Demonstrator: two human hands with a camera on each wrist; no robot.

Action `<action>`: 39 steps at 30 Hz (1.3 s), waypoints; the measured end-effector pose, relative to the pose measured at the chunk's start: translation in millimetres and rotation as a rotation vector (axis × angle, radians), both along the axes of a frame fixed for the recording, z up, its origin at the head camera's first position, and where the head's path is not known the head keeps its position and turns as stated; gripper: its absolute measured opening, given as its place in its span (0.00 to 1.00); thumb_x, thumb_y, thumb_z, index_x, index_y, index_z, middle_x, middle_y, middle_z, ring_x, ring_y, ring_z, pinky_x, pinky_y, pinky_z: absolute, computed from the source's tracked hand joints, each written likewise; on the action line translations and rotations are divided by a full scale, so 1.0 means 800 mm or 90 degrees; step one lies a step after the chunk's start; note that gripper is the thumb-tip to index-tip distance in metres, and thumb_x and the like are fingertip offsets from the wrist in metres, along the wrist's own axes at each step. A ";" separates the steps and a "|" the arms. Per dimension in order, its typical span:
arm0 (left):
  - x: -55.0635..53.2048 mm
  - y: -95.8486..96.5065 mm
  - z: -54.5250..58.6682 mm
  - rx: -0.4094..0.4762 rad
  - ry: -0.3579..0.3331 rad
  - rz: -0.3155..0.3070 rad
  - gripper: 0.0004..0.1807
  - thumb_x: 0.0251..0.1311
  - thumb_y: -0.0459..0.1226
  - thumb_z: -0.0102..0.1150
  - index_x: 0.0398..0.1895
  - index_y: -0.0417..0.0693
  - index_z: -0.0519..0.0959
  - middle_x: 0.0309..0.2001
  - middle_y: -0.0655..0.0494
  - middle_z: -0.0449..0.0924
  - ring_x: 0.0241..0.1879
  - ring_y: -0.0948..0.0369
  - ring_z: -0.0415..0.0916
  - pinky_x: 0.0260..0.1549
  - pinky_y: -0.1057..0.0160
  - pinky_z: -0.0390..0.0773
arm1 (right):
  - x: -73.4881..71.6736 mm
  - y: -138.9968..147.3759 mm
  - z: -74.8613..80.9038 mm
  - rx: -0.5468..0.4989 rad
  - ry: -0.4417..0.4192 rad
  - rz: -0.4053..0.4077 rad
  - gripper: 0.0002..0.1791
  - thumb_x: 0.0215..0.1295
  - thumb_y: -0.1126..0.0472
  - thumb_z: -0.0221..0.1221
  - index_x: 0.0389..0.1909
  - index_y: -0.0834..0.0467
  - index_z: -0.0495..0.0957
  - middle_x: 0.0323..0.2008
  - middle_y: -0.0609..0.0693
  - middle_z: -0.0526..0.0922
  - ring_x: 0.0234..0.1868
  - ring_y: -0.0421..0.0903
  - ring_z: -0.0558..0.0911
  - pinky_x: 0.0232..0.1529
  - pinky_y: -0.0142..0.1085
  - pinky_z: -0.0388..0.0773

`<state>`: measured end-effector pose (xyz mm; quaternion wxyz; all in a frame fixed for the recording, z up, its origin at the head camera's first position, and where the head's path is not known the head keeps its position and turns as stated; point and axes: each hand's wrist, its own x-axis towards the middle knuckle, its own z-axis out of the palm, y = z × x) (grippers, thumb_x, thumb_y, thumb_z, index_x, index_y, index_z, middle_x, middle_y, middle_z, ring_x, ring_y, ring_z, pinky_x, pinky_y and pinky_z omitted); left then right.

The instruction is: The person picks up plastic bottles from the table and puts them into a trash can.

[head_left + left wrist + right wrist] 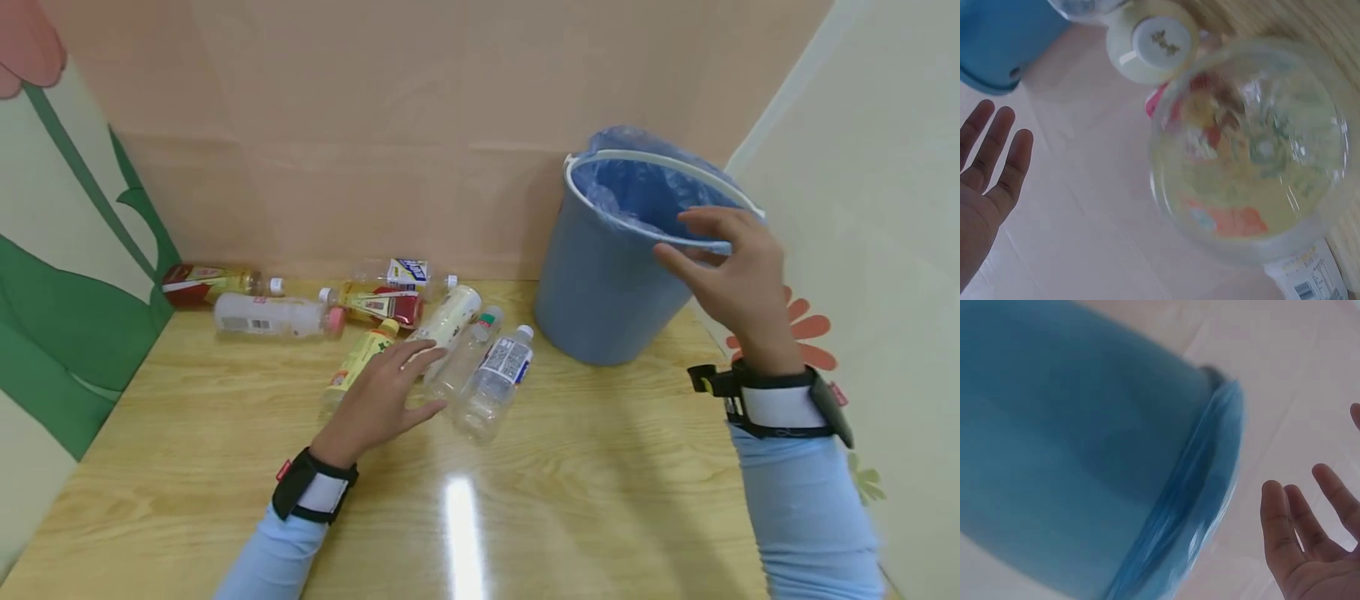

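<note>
My left hand [386,396], fingers spread and holding nothing, hovers over the near ends of the bottles. Closest to it are a yellow-labelled bottle [365,357], a white patterned bottle [452,315], a clear bottle with a green label or cap [463,360] and a clear bottle with a white-and-blue label [498,379]. In the left wrist view the round base of the yellow-labelled bottle [1254,150] fills the right side. My right hand [738,275] is at the bucket's near right rim, fingers apart and nothing in them. The blue bucket [600,283] has a blue plastic bag [637,142] lining it.
At the back left lie a red-labelled bottle [210,285], a whitish bottle with a pink cap [273,317], another red-labelled bottle [382,306] and a clear bottle [408,272]. A pinkish wall [375,150] stands behind the wooden table [225,467].
</note>
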<state>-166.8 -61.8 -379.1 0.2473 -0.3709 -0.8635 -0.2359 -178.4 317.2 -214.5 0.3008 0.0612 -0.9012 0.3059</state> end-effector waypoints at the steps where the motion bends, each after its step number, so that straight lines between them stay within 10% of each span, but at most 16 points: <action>1: -0.002 -0.003 0.001 0.003 -0.001 0.006 0.34 0.47 0.49 0.68 0.57 0.47 0.73 0.56 0.45 0.76 0.55 0.50 0.70 0.48 0.45 0.77 | 0.000 -0.007 -0.001 0.011 0.006 0.013 0.28 0.52 0.53 0.67 0.55 0.59 0.77 0.54 0.52 0.75 0.53 0.46 0.75 0.46 0.20 0.78; 12: -0.012 -0.036 0.010 0.036 -0.019 0.053 0.37 0.44 0.48 0.71 0.60 0.45 0.72 0.57 0.40 0.75 0.56 0.46 0.69 0.53 0.41 0.75 | -0.022 -0.073 -0.039 0.115 0.046 0.200 0.25 0.48 0.60 0.70 0.47 0.65 0.79 0.52 0.60 0.77 0.51 0.53 0.77 0.42 0.54 0.83; 22: -0.018 -0.048 0.013 0.047 -0.019 0.067 0.36 0.45 0.46 0.71 0.58 0.41 0.72 0.58 0.39 0.74 0.58 0.47 0.68 0.59 0.42 0.70 | -0.034 -0.119 -0.113 0.163 0.005 0.318 0.30 0.45 0.55 0.71 0.49 0.65 0.77 0.51 0.62 0.77 0.50 0.56 0.77 0.44 0.53 0.82; 31: -0.019 -0.052 0.011 0.040 -0.013 0.068 0.36 0.47 0.48 0.69 0.58 0.40 0.72 0.58 0.40 0.74 0.59 0.47 0.68 0.60 0.43 0.69 | -0.026 -0.143 -0.168 0.183 -0.113 0.350 0.29 0.51 0.45 0.66 0.51 0.58 0.78 0.55 0.57 0.75 0.55 0.54 0.73 0.52 0.55 0.77; 39: -0.022 -0.052 0.010 0.040 -0.025 0.072 0.35 0.47 0.46 0.70 0.59 0.41 0.72 0.58 0.40 0.74 0.59 0.48 0.67 0.59 0.43 0.70 | -0.027 -0.150 -0.214 0.194 -0.088 0.349 0.29 0.46 0.43 0.68 0.46 0.58 0.81 0.51 0.57 0.79 0.54 0.53 0.74 0.52 0.53 0.76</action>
